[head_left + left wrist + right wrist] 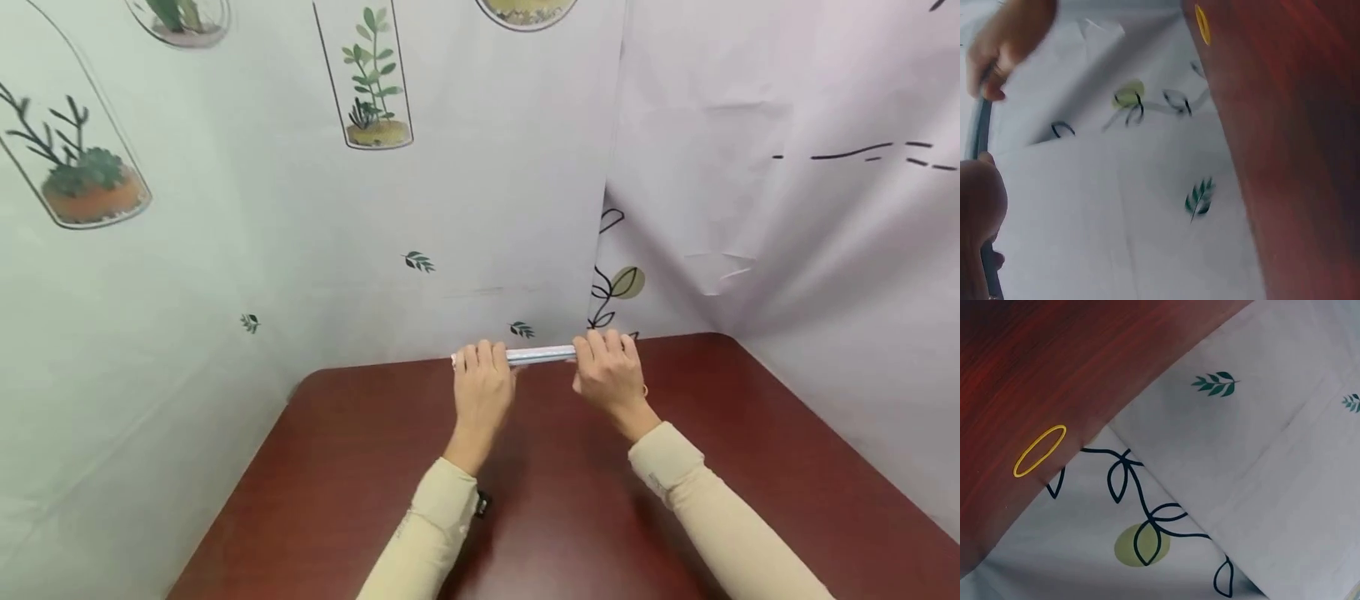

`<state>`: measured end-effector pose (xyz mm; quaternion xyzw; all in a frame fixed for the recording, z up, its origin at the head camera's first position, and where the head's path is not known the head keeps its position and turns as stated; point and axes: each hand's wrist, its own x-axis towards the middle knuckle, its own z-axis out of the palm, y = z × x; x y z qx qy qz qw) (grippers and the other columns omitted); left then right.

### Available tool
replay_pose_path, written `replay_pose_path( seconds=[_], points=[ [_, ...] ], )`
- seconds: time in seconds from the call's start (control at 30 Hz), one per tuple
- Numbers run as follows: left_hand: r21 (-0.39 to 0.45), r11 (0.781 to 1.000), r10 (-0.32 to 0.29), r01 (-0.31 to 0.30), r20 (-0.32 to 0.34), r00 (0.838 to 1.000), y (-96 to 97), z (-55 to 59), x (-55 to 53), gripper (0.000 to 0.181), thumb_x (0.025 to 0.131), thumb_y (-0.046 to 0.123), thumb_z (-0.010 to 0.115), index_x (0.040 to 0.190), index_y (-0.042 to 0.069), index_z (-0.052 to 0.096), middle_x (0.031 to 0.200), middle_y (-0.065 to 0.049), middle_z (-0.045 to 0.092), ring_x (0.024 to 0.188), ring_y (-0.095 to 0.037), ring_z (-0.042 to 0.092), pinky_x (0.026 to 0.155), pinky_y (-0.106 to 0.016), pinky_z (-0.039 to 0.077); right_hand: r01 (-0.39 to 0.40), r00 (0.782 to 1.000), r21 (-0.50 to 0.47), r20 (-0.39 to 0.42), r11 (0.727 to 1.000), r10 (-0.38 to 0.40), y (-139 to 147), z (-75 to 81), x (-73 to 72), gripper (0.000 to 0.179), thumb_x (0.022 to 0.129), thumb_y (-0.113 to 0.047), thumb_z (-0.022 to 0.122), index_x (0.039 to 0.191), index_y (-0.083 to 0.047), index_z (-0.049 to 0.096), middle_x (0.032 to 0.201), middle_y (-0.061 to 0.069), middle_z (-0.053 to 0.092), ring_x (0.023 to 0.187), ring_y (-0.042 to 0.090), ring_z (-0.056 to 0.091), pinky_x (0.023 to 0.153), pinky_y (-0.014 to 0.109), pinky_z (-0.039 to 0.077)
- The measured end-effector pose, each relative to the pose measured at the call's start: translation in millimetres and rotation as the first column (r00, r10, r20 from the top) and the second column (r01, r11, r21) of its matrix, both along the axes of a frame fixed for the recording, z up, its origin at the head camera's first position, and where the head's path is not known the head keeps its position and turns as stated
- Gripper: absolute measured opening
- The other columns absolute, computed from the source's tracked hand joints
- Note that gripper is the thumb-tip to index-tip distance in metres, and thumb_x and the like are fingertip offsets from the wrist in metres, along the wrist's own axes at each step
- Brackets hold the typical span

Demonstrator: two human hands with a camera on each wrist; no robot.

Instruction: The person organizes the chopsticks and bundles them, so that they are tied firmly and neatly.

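Bluish-white bar (542,356) crosswise between both hands (482,387) (611,375), one curled grip near each end.

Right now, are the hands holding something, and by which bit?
Yes: a thin, pale bar-shaped thing, gripped by the left hand near its left end and the right hand towards its right.

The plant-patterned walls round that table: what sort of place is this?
Perhaps an indoor corner set up for tabletop work; I can't tell whether it's a home. A reddish-brown table stands there, and pale, creased wall covering surrounds it, printed with potted plants.
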<state>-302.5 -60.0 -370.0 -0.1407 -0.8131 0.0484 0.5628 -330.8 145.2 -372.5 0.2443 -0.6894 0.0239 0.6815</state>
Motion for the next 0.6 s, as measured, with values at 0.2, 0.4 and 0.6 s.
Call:
replay_pose_path(
  seconds=[0.2,0.4,0.6],
  points=[
    [0.052,0.998,-0.026,0.026,0.004,1.0,0.8,6.9,-5.5,0.025,0.087,0.026,0.063,0.096,0.004,0.056,0.085,-0.01,0.051,0.078,-0.03,0.046,0.084,-0.042,0.041,0.017,1.0,0.028,-0.019,0.999,-0.017,2.8,4.3,-3.4,0.042,0.105,-0.033,0.039,0.087,0.001,0.057,0.073,0.012,0.049,0.059,0.033,0.044,0.058,0.045,0.038],
    [0.049,0.997,-0.051,0.053,-0.036,0.998,-0.9,6.6,-4.9,0.027,0.084,0.028,0.065,0.097,0.006,0.057,0.089,-0.01,0.054,0.081,-0.03,0.049,0.088,-0.041,0.042,-0.001,0.999,0.011,-0.052,1.0,0.002,3.7,5.8,-2.6,0.044,0.106,-0.034,0.037,0.088,0.0,0.059,0.075,0.012,0.053,0.061,0.033,0.047,0.059,0.045,0.039],
    [0.068,0.996,-0.056,0.057,-0.015,0.998,-1.6,5.5,-7.0,0.022,0.088,0.029,0.062,0.098,0.01,0.059,0.09,-0.008,0.054,0.086,-0.029,0.051,0.091,-0.041,0.041,-0.038,0.999,0.006,-0.039,0.999,0.038,4.7,8.7,-2.5,0.037,0.104,-0.033,0.045,0.092,-0.002,0.061,0.077,0.011,0.056,0.065,0.033,0.049,0.061,0.047,0.039]
  ],
)
